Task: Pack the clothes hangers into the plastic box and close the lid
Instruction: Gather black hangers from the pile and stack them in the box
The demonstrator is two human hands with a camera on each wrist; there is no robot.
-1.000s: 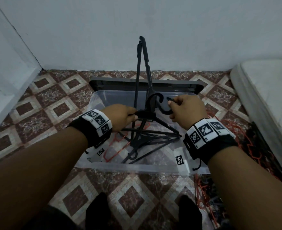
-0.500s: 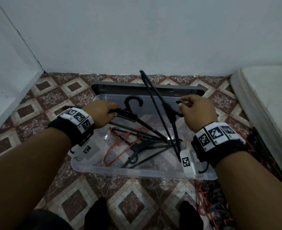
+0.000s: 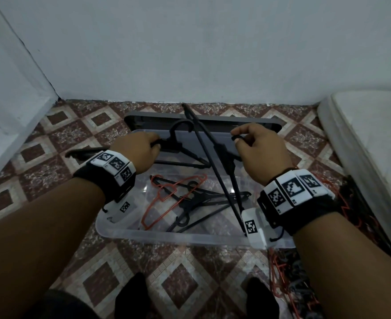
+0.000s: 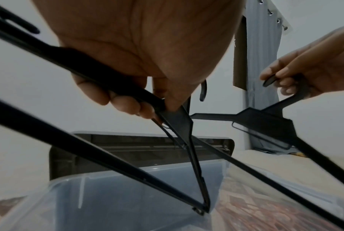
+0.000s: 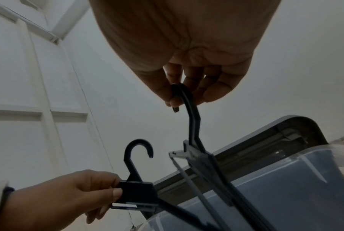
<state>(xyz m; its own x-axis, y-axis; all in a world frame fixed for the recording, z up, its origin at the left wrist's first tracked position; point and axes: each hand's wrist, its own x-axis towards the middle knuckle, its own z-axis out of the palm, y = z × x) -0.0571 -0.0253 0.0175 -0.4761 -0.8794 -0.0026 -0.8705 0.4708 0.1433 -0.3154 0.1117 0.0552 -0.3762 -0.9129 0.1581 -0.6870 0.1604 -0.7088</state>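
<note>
Hangers (image 3: 212, 157) lowered; left hand (image 3: 135, 150) fingers hidden.

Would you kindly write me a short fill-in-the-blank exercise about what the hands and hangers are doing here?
1. Each hand holds a ____ hanger above the plastic box.
2. The right hand pinches its hanger by the ____.
3. One hanger lying in the box is ____ in colour.
4. The dark lid lies ____ the box.

Missing words: black; hook; red; behind
</note>
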